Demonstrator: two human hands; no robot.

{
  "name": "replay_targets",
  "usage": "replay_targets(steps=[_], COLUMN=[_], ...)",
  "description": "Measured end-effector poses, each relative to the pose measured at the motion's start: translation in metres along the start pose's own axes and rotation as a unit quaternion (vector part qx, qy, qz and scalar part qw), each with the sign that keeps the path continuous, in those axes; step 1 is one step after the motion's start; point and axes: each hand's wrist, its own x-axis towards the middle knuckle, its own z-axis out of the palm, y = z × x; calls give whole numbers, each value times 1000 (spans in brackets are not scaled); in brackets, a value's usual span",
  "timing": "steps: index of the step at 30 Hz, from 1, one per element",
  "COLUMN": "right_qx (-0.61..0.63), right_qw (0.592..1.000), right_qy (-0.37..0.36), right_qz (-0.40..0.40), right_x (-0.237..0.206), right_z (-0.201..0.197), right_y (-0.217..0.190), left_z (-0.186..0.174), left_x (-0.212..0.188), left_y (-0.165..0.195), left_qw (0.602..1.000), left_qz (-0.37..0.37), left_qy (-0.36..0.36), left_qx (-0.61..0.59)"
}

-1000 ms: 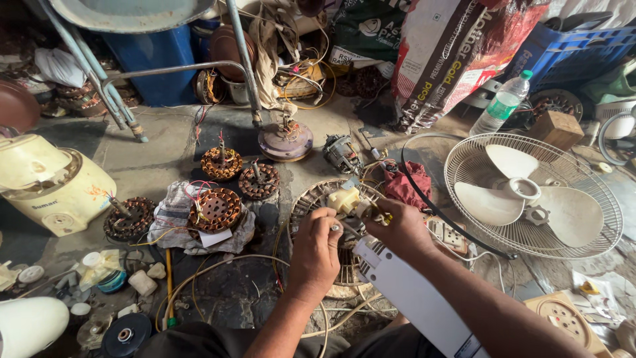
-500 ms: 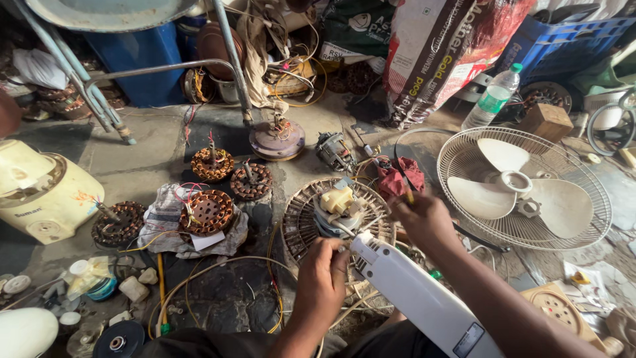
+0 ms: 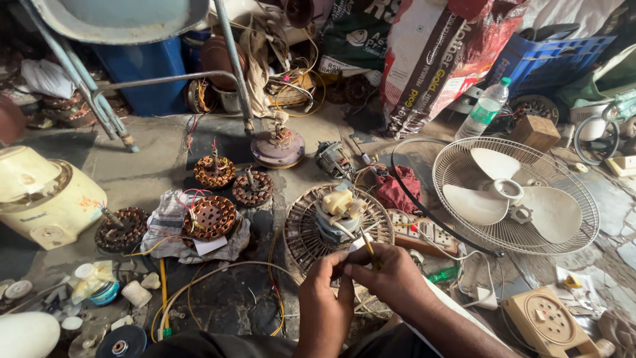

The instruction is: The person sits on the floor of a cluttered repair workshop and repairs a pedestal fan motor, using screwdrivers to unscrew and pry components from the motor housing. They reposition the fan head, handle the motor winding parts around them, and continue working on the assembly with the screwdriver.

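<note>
My left hand [image 3: 322, 286] and my right hand [image 3: 386, 268] meet low in the middle, fingertips pinched together on thin wires [image 3: 362, 244] that run up to a fan motor [image 3: 336, 213]. The motor has a cream plastic part on top and sits in a round wire guard [image 3: 301, 233] on the floor. A white fan stem lies under my right forearm, mostly hidden.
A fan guard with white blades [image 3: 515, 196] lies to the right, beside a red cloth [image 3: 396, 187] and a switch board [image 3: 424, 233]. Copper-wound stators [image 3: 211, 217] sit on the left, near a cream appliance [image 3: 44, 197]. Metal chair legs [image 3: 233, 63], sacks and a plastic bottle [image 3: 485, 110] stand behind.
My right hand has drawn back from the red cloth to join my left hand on the wires. The camera has tilted, so the motor sits more central.
</note>
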Motion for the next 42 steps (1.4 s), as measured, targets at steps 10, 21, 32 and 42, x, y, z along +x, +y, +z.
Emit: replay_targets(steps=[10,21,32,42], right_qx=[91,-136,-122,-131], right_qw=[996,979,988,985], right_qy=[4,126,83,83], right_qz=[-5,-86,-51,-72], right_x=[8,69,81,79], right_z=[7,-54,-44,-44], right_y=[15,20,29,25], left_z=[4,27,27,27], left_x=[13,92,121,122], left_y=[-9,-27,-63,-63], left_qw=[993,976,958,953], left_qz=[-117,113,87,55], left_qy=[4,-53,-205,-227], left_qx=[-23,179,180,191])
